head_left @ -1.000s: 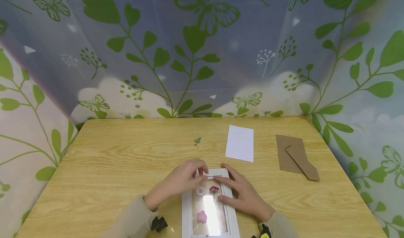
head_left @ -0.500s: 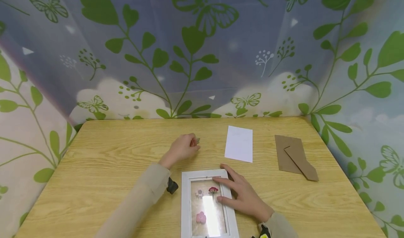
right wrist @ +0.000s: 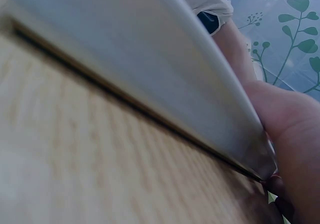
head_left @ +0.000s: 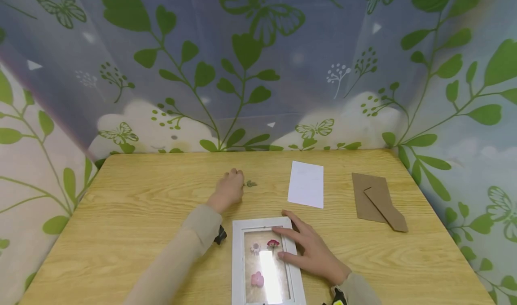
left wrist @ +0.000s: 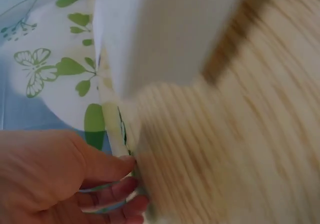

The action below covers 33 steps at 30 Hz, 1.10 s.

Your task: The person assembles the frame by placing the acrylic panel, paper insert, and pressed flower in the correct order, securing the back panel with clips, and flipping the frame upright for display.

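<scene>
We've got the head cam looking forward and down over the pale wood-grain table (head_left: 141, 183) toward a blue-and-white cloth backdrop with green leaf print (head_left: 181, 71). Our left wrist cam is super close, tipped sideways along the bare left hand (left wrist: 60, 179), while the other sits low beside the white rectangular frame (head_left: 238, 260), which the head view shares.

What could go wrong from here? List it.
The left hand pinches the thin leaf sprig near one end; too hard a squeeze of the fingers might snap it. The red flower, white flower and pink flower lie inside the frame; if loose, which I can't tell, a nudge from the right hand resting on it could shift them.
</scene>
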Each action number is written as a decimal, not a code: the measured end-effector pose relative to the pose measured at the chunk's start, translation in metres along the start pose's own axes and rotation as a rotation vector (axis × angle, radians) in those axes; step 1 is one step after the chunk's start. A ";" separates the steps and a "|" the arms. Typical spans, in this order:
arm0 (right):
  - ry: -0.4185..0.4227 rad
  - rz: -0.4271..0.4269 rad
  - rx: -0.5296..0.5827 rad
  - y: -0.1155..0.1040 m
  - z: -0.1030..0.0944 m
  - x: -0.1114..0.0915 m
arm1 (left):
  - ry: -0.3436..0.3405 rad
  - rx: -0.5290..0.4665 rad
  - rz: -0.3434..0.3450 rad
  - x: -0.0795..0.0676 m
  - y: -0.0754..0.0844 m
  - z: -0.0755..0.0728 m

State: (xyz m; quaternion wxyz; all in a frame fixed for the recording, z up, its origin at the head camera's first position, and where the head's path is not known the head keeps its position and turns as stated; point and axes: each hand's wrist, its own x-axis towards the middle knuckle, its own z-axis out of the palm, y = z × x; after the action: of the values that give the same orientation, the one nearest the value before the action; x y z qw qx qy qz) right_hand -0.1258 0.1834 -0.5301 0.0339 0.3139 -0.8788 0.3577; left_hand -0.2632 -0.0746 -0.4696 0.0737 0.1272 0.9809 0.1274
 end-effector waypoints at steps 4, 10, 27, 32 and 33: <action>-0.007 0.005 0.004 -0.001 -0.001 0.000 | 0.031 0.071 0.025 -0.002 0.000 0.000; -0.005 0.005 0.010 0.000 -0.002 0.000 | 0.038 0.117 0.033 -0.002 0.004 -0.002; -0.004 -0.013 -0.012 -0.003 -0.003 0.001 | -0.047 0.038 0.032 -0.002 -0.002 0.002; -0.007 -0.005 -0.014 -0.002 -0.003 0.000 | -0.057 -0.058 0.039 -0.006 -0.007 0.003; -0.008 -0.004 -0.012 -0.003 -0.003 0.000 | -0.058 -0.071 0.041 -0.007 -0.007 0.003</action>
State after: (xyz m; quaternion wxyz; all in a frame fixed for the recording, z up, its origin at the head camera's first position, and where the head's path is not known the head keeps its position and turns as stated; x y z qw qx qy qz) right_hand -0.1249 0.1839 -0.5263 0.0329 0.3171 -0.8805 0.3509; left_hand -0.2575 -0.0826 -0.4741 0.1038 0.1484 0.9704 0.1598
